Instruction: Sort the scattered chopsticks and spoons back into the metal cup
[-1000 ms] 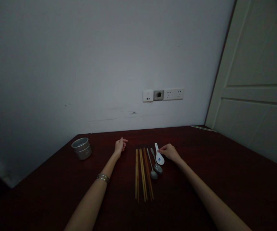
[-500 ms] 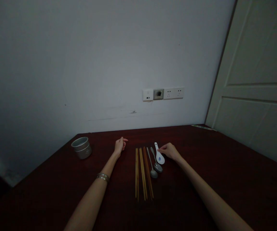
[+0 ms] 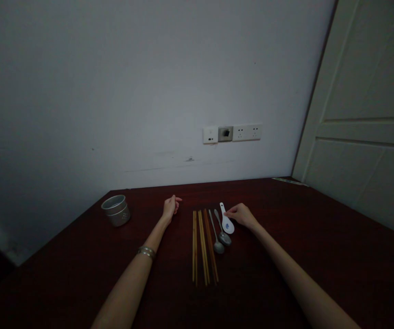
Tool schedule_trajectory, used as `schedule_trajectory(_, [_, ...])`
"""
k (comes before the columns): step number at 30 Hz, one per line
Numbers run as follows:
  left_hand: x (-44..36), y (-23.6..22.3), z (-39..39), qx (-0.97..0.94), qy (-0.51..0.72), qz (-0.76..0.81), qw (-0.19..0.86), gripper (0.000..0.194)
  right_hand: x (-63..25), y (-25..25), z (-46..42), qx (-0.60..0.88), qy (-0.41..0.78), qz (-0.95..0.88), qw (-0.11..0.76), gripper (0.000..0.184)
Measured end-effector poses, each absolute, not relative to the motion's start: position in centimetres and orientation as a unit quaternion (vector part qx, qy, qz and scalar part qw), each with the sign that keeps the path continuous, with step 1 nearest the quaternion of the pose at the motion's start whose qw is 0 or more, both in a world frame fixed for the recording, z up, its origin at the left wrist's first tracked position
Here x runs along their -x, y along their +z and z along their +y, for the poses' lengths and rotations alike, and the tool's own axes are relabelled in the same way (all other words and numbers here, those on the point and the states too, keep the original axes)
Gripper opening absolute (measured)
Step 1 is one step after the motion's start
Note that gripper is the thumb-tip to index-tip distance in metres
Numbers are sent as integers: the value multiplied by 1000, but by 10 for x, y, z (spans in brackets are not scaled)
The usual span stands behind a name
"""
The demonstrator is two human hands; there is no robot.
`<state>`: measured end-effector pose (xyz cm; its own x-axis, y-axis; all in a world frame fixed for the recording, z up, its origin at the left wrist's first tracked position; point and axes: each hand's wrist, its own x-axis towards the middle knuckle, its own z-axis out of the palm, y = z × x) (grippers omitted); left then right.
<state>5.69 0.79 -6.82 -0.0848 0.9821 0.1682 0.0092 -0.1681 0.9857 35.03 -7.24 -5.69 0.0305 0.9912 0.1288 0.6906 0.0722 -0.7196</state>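
Right grip point(image 3: 242, 214): thumb and fingertips drawn together at the right edge of the white spoon's point(image 3: 227, 225) handle; cannot tell whether they pinch it. Left grip point(image 3: 170, 208): loosely curled, finger extended, holding nothing visible, left of the chopsticks point(image 3: 203, 246).

Both rest over a dark red counter point(image 3: 162, 292) with faint sheen, dim light. Pale wall point(image 3: 142, 100) behind, scuffed low down, bearing a row of socket plates point(image 3: 231, 134); panelled door point(image 3: 358, 178) at right.

White spoon: glossy, hole at handle end, blue mark in bowl; lies flat, bowl toward wearer, right of two metal spoons point(image 3: 222, 242). Chopsticks: three pairs, two yellowish, one redder, roughly parallel.

Edges: counter's far edge meets wall; grey metal cup point(image 3: 116, 212) upright near far left corner. Bare surface spans cup to left forearm, and right forearm to right edge.
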Motion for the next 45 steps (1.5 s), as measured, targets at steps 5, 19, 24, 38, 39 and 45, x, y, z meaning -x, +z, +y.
schedule_trajectory(5, [-57,-68,8,-518,556,486,432,39,-351,-57,-72,640,230,-659,322,30])
schedule_trajectory(19, [-57,-68,8,-520,552,486,434,39,-349,-52,-75,647,225,-659,312,28])
schedule_trajectory(24, [-57,-68,8,-521,550,489,432,41,-349,-50,-77,648,226,-659,308,28])
schedule_trajectory(38, [-58,-66,5,-531,548,487,425,38,-357,-53,-74,648,256,-637,330,42])
schedule_trajectory(39, [-58,-66,5,-530,549,486,425,38,-359,-53,-74,652,238,-635,340,44])
schedule_trajectory(45, [-59,-66,6,-527,553,490,420,39,-378,-59,-81,701,0,-636,322,40])
